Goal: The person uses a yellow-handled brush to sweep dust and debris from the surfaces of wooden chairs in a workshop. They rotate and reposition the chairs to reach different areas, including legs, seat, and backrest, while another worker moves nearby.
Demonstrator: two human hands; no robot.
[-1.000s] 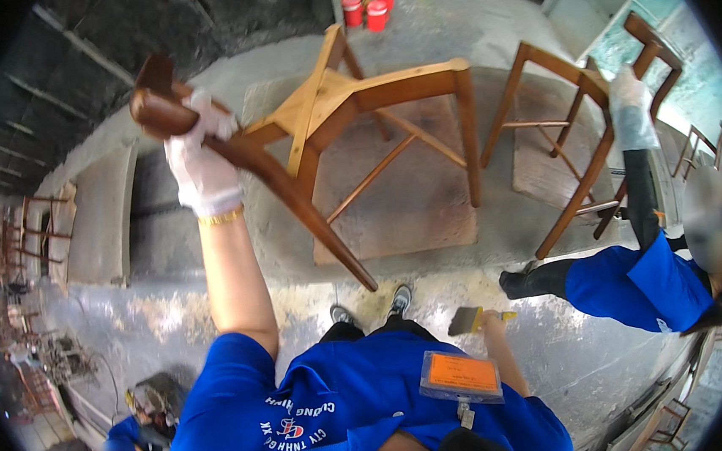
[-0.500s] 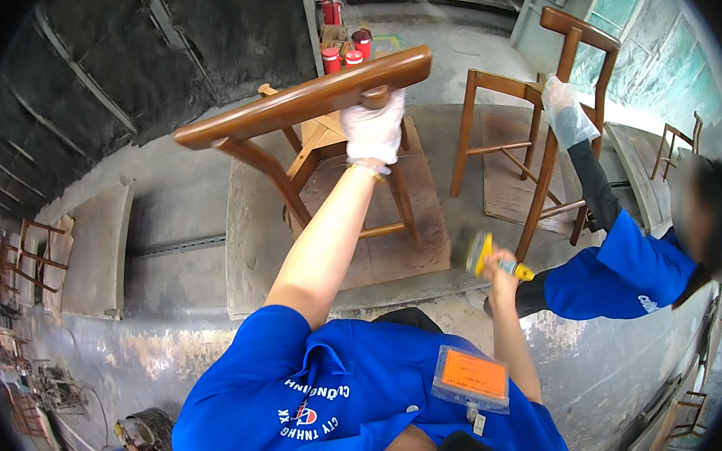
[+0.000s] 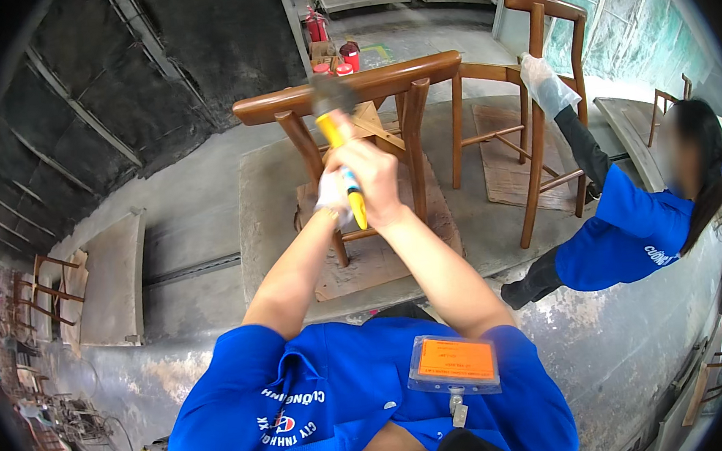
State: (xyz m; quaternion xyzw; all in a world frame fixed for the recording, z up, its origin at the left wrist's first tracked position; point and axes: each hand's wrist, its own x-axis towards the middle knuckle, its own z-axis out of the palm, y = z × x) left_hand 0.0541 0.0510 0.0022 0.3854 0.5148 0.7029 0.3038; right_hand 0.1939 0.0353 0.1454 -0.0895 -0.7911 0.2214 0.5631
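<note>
A brown wooden chair (image 3: 416, 145) stands in front of me, its wide top rail (image 3: 400, 76) crossing the view. My right hand (image 3: 371, 174) is closed round a paintbrush (image 3: 330, 130) with a yellow handle. The dark bristle end, blurred, overlaps the left part of the rail; I cannot tell whether it touches. My left hand (image 3: 330, 197), in a white glove, is lower, beside the chair's left back post. My right hand covers its fingers, so its grip is hidden.
At right a co-worker (image 3: 624, 222) in blue rests a gloved hand on another wooden chair (image 3: 535, 169). The chairs stand on a low grey platform (image 3: 274, 249) with cardboard. Another slab (image 3: 111, 279) lies left. A fire extinguisher (image 3: 317, 27) and red containers stand behind.
My left hand has let go of the top rail and come down toward me. My right hand has brought the paintbrush from the right up to the chair. The chair has turned and settled lower.
</note>
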